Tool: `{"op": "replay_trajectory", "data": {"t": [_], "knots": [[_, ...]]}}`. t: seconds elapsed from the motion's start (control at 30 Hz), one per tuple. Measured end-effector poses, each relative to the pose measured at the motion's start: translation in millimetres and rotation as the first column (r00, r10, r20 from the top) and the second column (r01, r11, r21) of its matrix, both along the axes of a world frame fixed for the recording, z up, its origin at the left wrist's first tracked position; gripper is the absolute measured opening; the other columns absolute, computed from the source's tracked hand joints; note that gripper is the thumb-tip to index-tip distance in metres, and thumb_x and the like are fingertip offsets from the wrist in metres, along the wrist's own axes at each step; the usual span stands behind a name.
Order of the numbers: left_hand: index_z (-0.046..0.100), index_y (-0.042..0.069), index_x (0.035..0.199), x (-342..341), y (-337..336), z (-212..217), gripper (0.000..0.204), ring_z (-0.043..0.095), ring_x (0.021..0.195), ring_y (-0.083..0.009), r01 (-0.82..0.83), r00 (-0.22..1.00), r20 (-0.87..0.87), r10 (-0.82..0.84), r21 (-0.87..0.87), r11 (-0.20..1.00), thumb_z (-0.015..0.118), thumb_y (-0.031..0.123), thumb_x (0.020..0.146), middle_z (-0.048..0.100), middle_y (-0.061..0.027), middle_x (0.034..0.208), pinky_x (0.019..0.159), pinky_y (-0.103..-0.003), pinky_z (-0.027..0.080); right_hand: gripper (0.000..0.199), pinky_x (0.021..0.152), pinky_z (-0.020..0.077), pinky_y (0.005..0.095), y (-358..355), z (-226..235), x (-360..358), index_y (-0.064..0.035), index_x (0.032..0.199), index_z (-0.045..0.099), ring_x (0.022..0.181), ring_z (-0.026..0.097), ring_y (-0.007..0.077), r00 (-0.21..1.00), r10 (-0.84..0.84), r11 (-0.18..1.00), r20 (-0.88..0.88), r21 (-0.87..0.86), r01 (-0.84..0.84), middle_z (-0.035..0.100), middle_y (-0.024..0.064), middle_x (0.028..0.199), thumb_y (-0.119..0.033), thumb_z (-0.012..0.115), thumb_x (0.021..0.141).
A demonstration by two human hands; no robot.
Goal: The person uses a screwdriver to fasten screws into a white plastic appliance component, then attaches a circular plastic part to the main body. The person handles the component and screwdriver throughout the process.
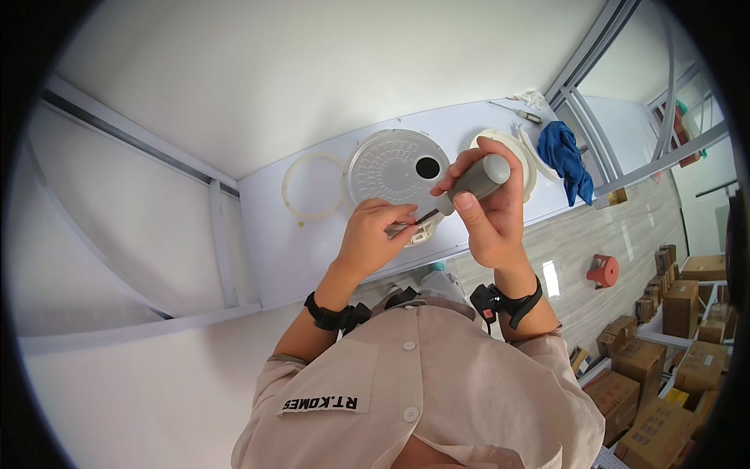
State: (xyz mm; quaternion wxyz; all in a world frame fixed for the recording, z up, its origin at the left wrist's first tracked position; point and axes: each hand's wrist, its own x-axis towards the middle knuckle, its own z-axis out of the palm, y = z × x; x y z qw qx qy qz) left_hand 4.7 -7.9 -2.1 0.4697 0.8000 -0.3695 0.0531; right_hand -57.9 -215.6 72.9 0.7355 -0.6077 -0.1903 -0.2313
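Observation:
My right hand (500, 205) is wrapped round the thick grey handle of a screwdriver (480, 178), whose dark shaft slants down to the left. At the tip of that shaft, the fingers of my left hand (375, 233) are pinched together. What they hold there is too small and too covered to make out. Just below the fingertips lies a white plastic part (423, 234), partly hidden by my hands. Beyond both hands, a round grey ribbed cover (383, 168) with a black disc (427, 167) on it lies flat on the table.
A pale ring (286, 187) lies at the left of the white table (269, 258). To the right are a round cream part (529, 176), a blue cloth (564, 160) and another screwdriver (530, 116). A red stool (603, 271) and stacked cardboard boxes (680, 309) stand on the right.

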Motion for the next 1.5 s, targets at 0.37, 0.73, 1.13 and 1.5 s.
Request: {"op": "replay_trajectory", "data": {"t": [0.37, 0.73, 1.13, 1.5], "knots": [[0.085, 0.007, 0.114, 2.2, 0.8, 3.1, 0.029, 0.075, 0.092, -0.0271, 0.02, 0.996, -0.091, -0.018, 0.021, 1.0, 0.087, 0.011, 0.085, 0.085, -0.0048, 0.093, 0.096, -0.042, 0.057, 0.074, 0.106, 0.0595, 0.0443, -11.9, 30.0, 5.0, -0.0052, 0.172, 0.04, 0.127, 0.069, 0.0286, 0.991, -0.039, 0.892, 0.131, -0.442, 0.094, 0.063, 0.0229, 0.15, -0.009, 0.075, 0.106], [0.085, 0.007, 0.109, 2.4, 1.1, 2.8, 0.025, 0.076, 0.091, -0.0274, 0.017, 0.999, -0.051, -0.015, 0.036, 0.999, 0.089, 0.013, 0.085, 0.085, -0.0048, 0.092, 0.095, -0.041, 0.057, 0.057, 0.098, 0.0581, 0.0412, -17.4, 40.9, 2.9, -0.0034, 0.151, 0.07, 0.109, 0.069, 0.0307, 0.955, -0.063, 0.814, 0.29, -0.539, 0.218, 0.069, 0.0152, 0.131, 0.001, 0.079, 0.095], [0.086, 0.008, 0.106, 1.7, 1.2, -0.1, 0.022, 0.077, 0.093, -0.0276, 0.01, 1.0, -0.029, -0.01, 0.024, 1.0, 0.09, 0.015, 0.085, 0.086, -0.0045, 0.094, 0.095, -0.042, 0.057, 0.059, 0.099, 0.0578, 0.0406, -12.4, 39.7, 1.7, -0.0053, 0.148, 0.073, 0.118, 0.068, 0.034, 0.966, -0.106, 0.826, 0.236, -0.52, 0.217, 0.061, 0.0205, 0.146, -0.003, 0.085, 0.091], [0.086, 0.008, 0.107, 2.6, 2.0, 0.2, 0.023, 0.077, 0.091, -0.028, 0.009, 1.0, 0.01, -0.009, 0.05, 0.999, 0.09, 0.014, 0.085, 0.085, -0.0045, 0.092, 0.093, -0.042, 0.058, 0.052, 0.096, 0.0603, 0.0424, -1.9, 48.4, -3.8, -0.0057, 0.145, 0.075, 0.117, 0.07, 0.0358, 0.968, -0.053, 0.85, 0.247, -0.497, 0.173, 0.064, 0.0207, 0.142, -0.004, 0.082, 0.093]]}}
